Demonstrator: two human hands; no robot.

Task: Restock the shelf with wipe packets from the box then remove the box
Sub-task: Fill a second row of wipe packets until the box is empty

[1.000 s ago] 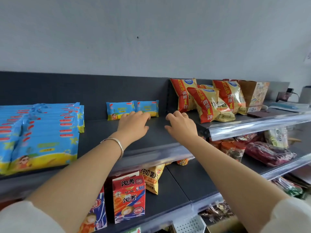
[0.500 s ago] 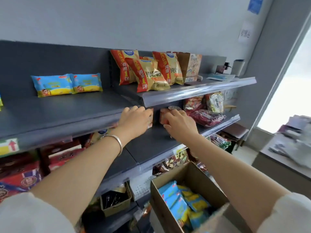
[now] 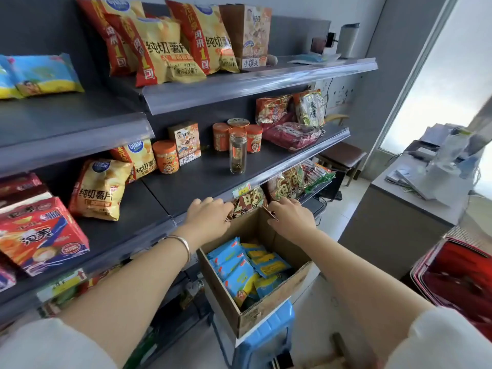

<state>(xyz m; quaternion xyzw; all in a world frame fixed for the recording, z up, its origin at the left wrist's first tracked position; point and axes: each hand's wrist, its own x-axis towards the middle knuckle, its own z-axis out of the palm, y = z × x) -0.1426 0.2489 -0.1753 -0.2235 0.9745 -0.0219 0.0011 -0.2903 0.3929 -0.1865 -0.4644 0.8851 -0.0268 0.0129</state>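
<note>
An open cardboard box (image 3: 269, 312) stands on a blue plastic stool (image 3: 266, 334) in front of the shelving. Several blue and yellow wipe packets (image 3: 239, 270) lie inside it. Two more wipe packets (image 3: 45, 75) stand on the upper left shelf (image 3: 69, 123). My left hand (image 3: 210, 218) and my right hand (image 3: 291, 217) hover side by side over the far rim of the box, fingers loosely curled. Neither hand holds a packet. I cannot tell if the fingertips touch the box flaps.
Chip bags (image 3: 157, 49) fill the top right shelf. A glass jar (image 3: 237, 153), orange tubs and a carton stand on the middle shelf. Snack bags hang just behind the box. A grey counter (image 3: 415, 209) and red baskets (image 3: 458, 278) are at the right.
Both hands have come down from the upper shelf, past the middle shelf, to the far rim of the box. My view has swung down and right with them.
</note>
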